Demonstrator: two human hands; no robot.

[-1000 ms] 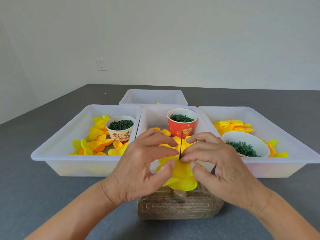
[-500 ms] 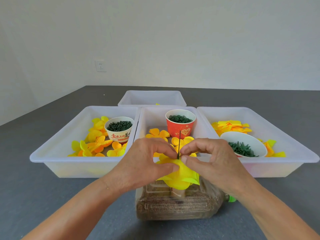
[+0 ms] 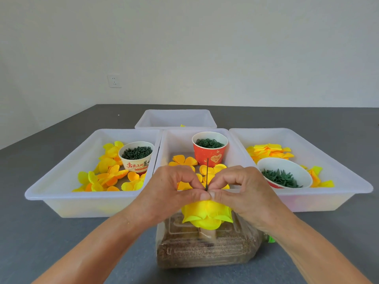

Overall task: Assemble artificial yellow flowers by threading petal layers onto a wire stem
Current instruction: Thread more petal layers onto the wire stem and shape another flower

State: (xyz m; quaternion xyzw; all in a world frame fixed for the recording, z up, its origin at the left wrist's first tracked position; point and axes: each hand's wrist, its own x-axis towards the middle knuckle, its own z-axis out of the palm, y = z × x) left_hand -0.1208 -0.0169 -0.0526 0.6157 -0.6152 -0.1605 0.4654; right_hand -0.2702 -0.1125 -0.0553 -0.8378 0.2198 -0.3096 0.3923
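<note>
Petals [image 3: 207, 216] pushed lower, wire stem [image 3: 207, 173] exposed

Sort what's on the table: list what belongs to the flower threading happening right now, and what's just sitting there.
In use: wire stem; yellow petal layer; left hand and right hand, both pinching at the stem; plastic bottle below.

Idle: red cup; white printed cup; white bowl; far tray.

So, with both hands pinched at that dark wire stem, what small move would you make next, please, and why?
Probably slide the yellow fabric petal layer further down the thin dark wire stem. Left hand and right hand pinch the wire just above the petals, and much bare wire rises above them.
</note>
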